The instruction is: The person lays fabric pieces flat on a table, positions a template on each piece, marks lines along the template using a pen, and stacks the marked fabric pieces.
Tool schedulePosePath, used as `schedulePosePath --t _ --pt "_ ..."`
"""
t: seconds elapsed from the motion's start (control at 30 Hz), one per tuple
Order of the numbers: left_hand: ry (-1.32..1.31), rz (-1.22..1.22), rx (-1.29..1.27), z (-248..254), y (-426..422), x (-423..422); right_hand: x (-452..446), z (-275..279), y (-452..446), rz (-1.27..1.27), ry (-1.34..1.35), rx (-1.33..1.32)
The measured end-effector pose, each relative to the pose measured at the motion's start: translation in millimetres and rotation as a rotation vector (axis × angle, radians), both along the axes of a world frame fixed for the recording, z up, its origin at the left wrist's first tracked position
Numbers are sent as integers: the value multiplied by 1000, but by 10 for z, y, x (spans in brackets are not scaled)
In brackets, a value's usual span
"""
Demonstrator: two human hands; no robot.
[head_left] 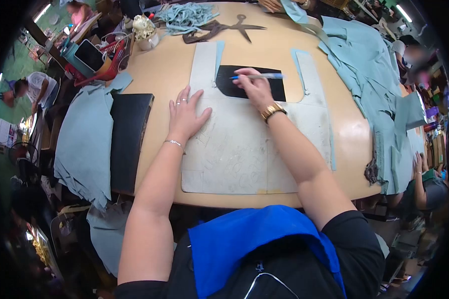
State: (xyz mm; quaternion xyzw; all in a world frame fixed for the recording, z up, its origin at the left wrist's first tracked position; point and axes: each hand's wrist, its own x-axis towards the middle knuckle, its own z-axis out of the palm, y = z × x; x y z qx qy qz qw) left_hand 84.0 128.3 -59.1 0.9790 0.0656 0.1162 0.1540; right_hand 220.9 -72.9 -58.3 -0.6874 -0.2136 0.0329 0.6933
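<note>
A large whitish pattern board with a deep notch at its far side lies on the table, marked with faint handwriting. Light-blue leather peeks out along some of its edges. Flat on the board's left part rests my left hand, fingers spread. My right hand holds a pen over the notch, its blue tip pointing left. Inside the notch shows a black sheet. Whether the pen tip touches anything, I cannot tell.
Scissors and light-blue strips lie at the table's far side, by a white cup. Light-blue hides cover the right. At left, another hide lies beside a black board. Co-workers' hands appear at the far edge.
</note>
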Motion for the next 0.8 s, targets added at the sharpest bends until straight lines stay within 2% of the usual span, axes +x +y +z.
schedulePosePath --t 0.03,0.13,0.17,0.2,0.33,0.43,0.53,0.63,0.7,0.77,0.8 --pt "11 2 -2 -4 -1 4 -41 23 -241 -2 22 71" --pt "69 4 27 -2 -35 -28 -411 221 -1104 -312 -193 -341" --pt "90 6 41 13 -57 -51 -504 211 -1476 -395 -422 -544" --pt "107 5 53 54 -110 -96 -683 264 -1778 -509 -351 -732" --pt "119 1 106 59 -552 -331 -1103 101 -2797 -599 -380 -1024" --pt "109 -7 132 34 -838 -428 -1115 79 -3138 -709 -99 -717" --pt "102 -31 82 13 -892 -435 -1075 354 -3309 -753 401 -372" --pt "104 -36 10 53 -861 -443 -1038 397 -3496 -455 543 2" --pt "70 -40 -83 -1 -823 -427 -1109 525 -3566 -434 421 -141" --pt "64 150 -89 -33 -753 -402 -1223 670 -3640 -474 221 -177" --pt "63 242 -90 -34 -704 -401 -1271 699 -3783 -588 139 -153"
